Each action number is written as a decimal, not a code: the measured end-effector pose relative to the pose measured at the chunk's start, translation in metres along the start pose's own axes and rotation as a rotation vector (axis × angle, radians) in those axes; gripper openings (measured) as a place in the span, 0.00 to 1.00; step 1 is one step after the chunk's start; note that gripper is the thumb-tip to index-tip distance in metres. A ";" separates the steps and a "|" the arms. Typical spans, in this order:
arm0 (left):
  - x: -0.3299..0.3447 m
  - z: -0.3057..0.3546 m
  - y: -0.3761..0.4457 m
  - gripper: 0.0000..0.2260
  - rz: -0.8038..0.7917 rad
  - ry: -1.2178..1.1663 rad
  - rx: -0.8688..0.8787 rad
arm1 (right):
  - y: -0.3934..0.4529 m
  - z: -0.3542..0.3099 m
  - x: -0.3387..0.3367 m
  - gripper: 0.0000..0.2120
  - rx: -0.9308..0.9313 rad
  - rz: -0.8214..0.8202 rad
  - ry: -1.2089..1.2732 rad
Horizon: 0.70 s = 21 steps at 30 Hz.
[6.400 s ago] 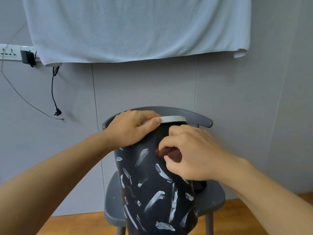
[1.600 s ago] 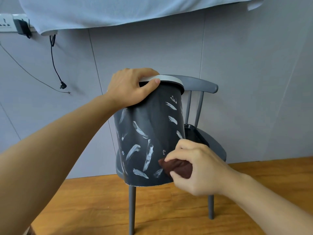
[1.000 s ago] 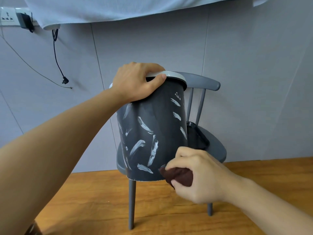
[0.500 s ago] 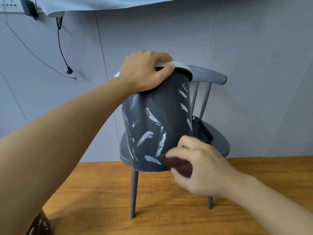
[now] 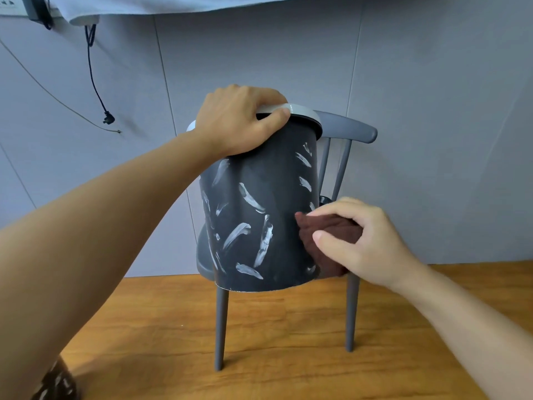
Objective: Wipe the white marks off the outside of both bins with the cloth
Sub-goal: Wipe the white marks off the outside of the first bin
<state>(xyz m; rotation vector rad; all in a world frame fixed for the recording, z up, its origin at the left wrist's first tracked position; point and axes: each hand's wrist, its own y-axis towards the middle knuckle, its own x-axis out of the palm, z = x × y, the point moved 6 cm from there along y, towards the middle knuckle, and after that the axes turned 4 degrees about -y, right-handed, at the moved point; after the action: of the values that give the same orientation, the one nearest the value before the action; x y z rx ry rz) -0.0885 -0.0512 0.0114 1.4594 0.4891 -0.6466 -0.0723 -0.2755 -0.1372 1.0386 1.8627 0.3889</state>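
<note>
Leaning bin [image 5: 259,215], rim up, cloth [image 5: 326,235] against side

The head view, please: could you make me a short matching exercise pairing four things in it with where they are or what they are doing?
Things:
1. left hand
2. cloth
3. bin
4. plug

States:
A. dangles by the wall
B. grips the bin's rim
C. streaked with white marks
D. bunched in the right hand, against the bin's side

Pairs: 1-B, 2-D, 3-C, 4-A

Grey chair [image 5: 350,131] on wooden floor [image 5: 288,342], grey wall [image 5: 432,111].
</note>
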 end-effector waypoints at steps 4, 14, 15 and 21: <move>-0.002 -0.008 -0.002 0.18 0.019 -0.013 -0.025 | 0.002 0.010 0.010 0.16 0.009 -0.004 -0.001; -0.004 -0.031 -0.002 0.15 0.011 -0.120 -0.119 | -0.013 0.016 0.019 0.11 -0.037 -0.258 0.018; -0.005 -0.032 -0.002 0.15 0.011 -0.125 -0.120 | -0.009 0.019 0.013 0.12 -0.009 -0.185 0.045; -0.004 -0.032 0.000 0.14 0.001 -0.133 -0.121 | -0.025 0.028 0.033 0.11 0.025 -0.330 0.056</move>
<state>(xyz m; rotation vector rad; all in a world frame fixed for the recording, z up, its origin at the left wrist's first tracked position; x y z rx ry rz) -0.0893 -0.0185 0.0118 1.2931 0.4168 -0.6970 -0.0682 -0.2690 -0.1864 0.7237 2.0503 0.2019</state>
